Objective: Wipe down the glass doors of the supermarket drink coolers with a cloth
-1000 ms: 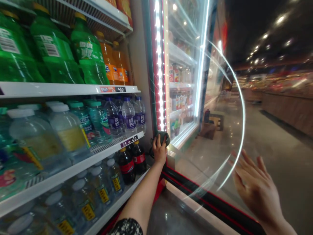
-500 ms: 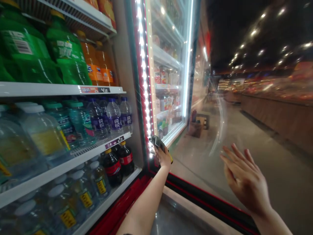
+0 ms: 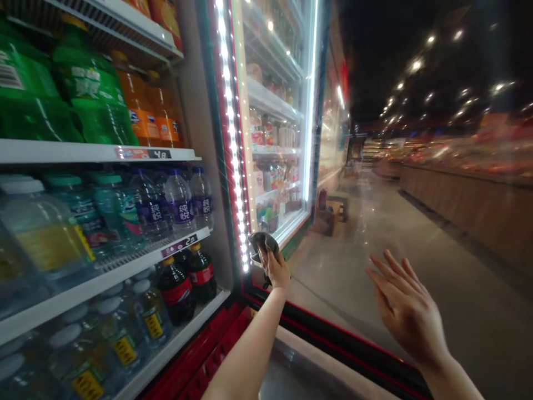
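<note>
My left hand [image 3: 275, 268] is closed on a dark grey cloth [image 3: 261, 241] and presses it against the hinge side of the open glass cooler door [image 3: 333, 289], just beside the lit LED strip [image 3: 232, 150] on the door frame. My right hand [image 3: 406, 311] is open, fingers spread, palm flat toward the glass further right. The door has a black and red lower rail [image 3: 345, 350].
White cooler shelves [image 3: 100, 153] on the left hold green and orange soda bottles, water bottles and dark cola bottles [image 3: 202, 273]. A second lit cooler [image 3: 275, 133] stands behind the glass. A shiny store aisle with a wooden stool [image 3: 331, 214] runs off to the right.
My view has swung right, so the shelves slid left. My left hand with the cloth moved down the door's hinge edge. My right hand stayed open against the glass, shifting slightly left.
</note>
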The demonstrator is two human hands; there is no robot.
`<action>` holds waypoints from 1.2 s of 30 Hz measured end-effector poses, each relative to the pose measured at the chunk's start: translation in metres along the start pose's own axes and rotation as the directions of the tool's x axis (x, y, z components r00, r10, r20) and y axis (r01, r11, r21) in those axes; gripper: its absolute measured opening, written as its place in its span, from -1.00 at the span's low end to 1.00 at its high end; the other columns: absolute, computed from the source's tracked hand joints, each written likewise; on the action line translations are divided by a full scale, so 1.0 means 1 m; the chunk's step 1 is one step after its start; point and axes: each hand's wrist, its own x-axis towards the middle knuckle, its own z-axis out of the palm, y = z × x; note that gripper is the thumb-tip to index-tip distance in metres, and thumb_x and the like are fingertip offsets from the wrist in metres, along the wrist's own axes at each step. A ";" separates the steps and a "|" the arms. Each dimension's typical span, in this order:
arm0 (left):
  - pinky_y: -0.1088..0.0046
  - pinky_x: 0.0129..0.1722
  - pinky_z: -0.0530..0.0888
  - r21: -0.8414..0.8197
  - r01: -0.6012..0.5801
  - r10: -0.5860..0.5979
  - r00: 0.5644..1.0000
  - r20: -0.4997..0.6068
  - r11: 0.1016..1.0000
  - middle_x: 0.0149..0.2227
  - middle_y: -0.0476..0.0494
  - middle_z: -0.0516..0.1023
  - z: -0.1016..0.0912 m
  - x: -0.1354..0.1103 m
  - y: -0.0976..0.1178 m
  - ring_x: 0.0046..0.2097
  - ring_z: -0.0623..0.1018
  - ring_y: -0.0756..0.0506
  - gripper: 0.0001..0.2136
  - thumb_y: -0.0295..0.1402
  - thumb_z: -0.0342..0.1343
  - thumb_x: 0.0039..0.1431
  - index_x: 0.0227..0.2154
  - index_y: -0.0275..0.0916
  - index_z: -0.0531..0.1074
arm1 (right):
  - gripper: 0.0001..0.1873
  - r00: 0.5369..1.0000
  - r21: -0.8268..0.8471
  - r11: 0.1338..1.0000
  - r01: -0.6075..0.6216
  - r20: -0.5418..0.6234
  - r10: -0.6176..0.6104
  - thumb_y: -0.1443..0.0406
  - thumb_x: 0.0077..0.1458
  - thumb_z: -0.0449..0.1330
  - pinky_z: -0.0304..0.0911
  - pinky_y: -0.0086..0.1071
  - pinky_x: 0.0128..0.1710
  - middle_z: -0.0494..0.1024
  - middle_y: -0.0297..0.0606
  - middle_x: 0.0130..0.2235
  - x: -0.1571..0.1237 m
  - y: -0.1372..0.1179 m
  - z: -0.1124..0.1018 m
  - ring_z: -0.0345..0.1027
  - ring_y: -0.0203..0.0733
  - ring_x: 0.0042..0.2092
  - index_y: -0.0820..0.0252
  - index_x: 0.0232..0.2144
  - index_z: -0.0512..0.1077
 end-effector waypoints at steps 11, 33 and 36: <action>-0.10 0.37 0.17 0.001 -0.446 0.406 0.816 0.412 0.895 0.42 -0.14 0.17 -0.003 -0.059 0.027 0.44 0.13 -0.30 -0.41 -0.47 0.10 0.20 0.29 0.07 0.31 | -0.63 0.996 -0.034 0.996 -0.080 0.038 0.081 0.45 0.22 0.09 0.19 0.14 0.32 0.48 -0.10 0.22 -0.029 0.025 0.010 0.24 0.08 0.32 0.15 0.03 0.51; -0.18 0.39 0.05 -0.030 -0.666 0.633 0.693 0.344 0.746 0.47 -0.11 0.01 0.020 -0.040 0.184 0.46 0.06 -0.33 -0.29 -0.44 0.12 0.21 0.39 0.09 0.10 | -0.54 0.994 -0.176 0.979 -0.100 -0.064 0.089 0.53 0.19 0.06 0.18 0.10 0.33 0.48 -0.02 0.21 -0.051 0.067 -0.030 0.18 0.04 0.35 0.22 0.10 0.44; -0.20 0.41 -0.08 -0.011 -0.743 0.706 0.632 0.319 0.669 0.47 -0.11 0.03 0.033 -0.060 0.217 0.46 0.07 -0.32 -0.30 -0.31 0.16 0.23 0.39 0.12 0.08 | -0.48 0.991 -0.197 0.972 -0.126 -0.074 0.114 0.53 0.20 0.03 0.17 0.12 0.33 0.48 -0.02 0.21 -0.059 0.075 -0.034 0.16 0.05 0.36 0.23 0.18 0.38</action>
